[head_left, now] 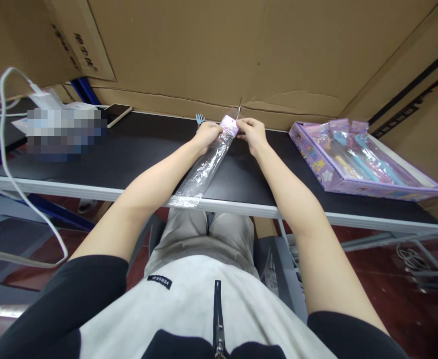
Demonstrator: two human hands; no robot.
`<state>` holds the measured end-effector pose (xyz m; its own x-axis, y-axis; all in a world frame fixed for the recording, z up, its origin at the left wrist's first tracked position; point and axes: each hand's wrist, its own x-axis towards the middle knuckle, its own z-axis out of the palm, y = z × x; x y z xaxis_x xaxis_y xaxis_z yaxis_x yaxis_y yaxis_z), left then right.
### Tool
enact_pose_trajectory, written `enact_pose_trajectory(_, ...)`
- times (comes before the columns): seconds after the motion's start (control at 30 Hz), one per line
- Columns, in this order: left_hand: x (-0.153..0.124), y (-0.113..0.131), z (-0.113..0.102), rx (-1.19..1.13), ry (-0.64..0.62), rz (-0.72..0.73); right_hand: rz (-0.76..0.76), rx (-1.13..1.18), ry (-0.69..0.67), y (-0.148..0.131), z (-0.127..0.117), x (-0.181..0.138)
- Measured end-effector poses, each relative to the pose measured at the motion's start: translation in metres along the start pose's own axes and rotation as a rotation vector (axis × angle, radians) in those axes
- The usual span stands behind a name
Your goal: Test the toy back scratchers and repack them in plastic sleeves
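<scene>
A long clear plastic bag with a purple printed header slants across the black table, its lower end over the front edge. My left hand is closed on the bag just below the header. At the header's right corner, my right hand pinches the bag's top edge. A thin, pale, pointed strip sticks up there; I cannot make out what it is. Behind my left hand shows the light blue, hand-shaped end of a back scratcher, the remainder hidden.
To the right, a purple display box holds several bagged back scratchers. At the left lie a phone, a white charger with its cable and a blurred-out item. Cardboard walls stand behind the black table.
</scene>
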<state>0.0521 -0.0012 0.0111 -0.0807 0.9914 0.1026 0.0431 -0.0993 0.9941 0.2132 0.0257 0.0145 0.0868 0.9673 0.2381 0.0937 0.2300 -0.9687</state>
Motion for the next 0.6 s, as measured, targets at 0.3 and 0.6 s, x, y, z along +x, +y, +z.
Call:
enact_pose_trajectory(0.3, 0.001, -0.003, -0.003, 0.026, 0.064, -0.024, -0.046, -0.084, -0.009, -0.009, 0.007, -0.015)
enact_pose_trajectory(0.6, -0.004, 0.004, -0.006, 0.135, 0.048, -0.127, -0.130, -0.150, 0.212, -0.006, -0.017, 0.020)
